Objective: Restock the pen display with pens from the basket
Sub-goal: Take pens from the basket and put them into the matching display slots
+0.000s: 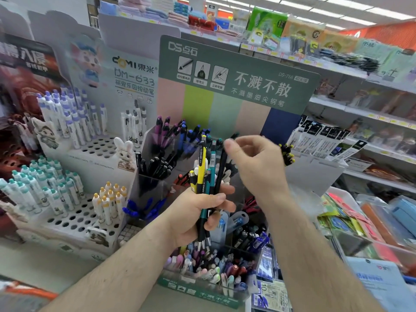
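Clamped in my left hand (198,212) is a bundle of pens (206,174); my right hand (254,163) pinches a black pen (221,167) from it, before the tiered pen display (157,140).

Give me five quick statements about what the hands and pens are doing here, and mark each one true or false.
1. The left hand grips a bunch of pens upright. True.
2. The bunch includes a yellow pen. True.
3. The right hand is resting flat on the shelf. False: it is raised over the bunch, its fingers at the top of a black pen.
4. The green header card stands behind the clear pen compartments. True.
5. The white peg-hole display on the left is completely full. False: many of its holes are bare.
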Tool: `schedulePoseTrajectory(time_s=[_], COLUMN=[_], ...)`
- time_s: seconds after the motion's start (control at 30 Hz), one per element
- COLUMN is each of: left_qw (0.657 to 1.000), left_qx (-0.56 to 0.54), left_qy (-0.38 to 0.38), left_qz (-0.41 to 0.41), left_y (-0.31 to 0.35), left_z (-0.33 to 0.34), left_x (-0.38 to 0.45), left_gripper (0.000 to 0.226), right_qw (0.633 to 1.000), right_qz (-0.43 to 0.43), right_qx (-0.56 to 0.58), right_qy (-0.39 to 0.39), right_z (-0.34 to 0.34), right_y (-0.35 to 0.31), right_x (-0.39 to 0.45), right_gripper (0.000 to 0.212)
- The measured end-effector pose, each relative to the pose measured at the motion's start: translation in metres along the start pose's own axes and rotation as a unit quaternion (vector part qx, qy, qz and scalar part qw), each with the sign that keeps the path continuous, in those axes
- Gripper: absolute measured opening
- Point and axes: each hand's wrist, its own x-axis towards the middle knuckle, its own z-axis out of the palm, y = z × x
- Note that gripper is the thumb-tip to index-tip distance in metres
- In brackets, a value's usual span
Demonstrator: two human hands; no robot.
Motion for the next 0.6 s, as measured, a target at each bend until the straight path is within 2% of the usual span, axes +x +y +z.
schedulePoseTrajectory(time_s=[0.07, 0.13, 0.27, 0.4, 0.6], left_qw=[1.0, 0.999, 0.994, 0.986, 0.982], left_qx=[0.015, 0.023, 0.004, -0.002, -0.025], left_qy=[0.005, 0.028, 0.112, 0.166, 0.183], left_qz=[-0.003, -0.004, 0.009, 0.01, 0.04], left_y=[-0.001, 0.0, 0.005, 0.009, 0.009], left_z=[0.0, 0.003, -0.004, -0.018, -0.03], left_x=[-0.003, -0.007, -0.014, -0.023, -0.029], left_gripper=[0.02, 0.016, 0.018, 0.015, 0.008], right_qw=[0.998, 0.992, 0.987, 0.952, 0.934], right_qz=[0.034, 0.073, 0.077, 0.134, 0.165], right_qx=[0.012, 0.074, 0.141, 0.238, 0.259], right_qy=[-0.054, -0.068, 0.027, 0.138, 0.184], right_z=[0.008, 0.012, 0.011, 0.009, 0.032], right_y=[0.002, 0.006, 0.014, 0.018, 0.022], right_x=[-0.012, -0.02, -0.026, -0.031, -0.043], right_gripper=[0.02, 0.019, 0.024, 0.02, 0.018])
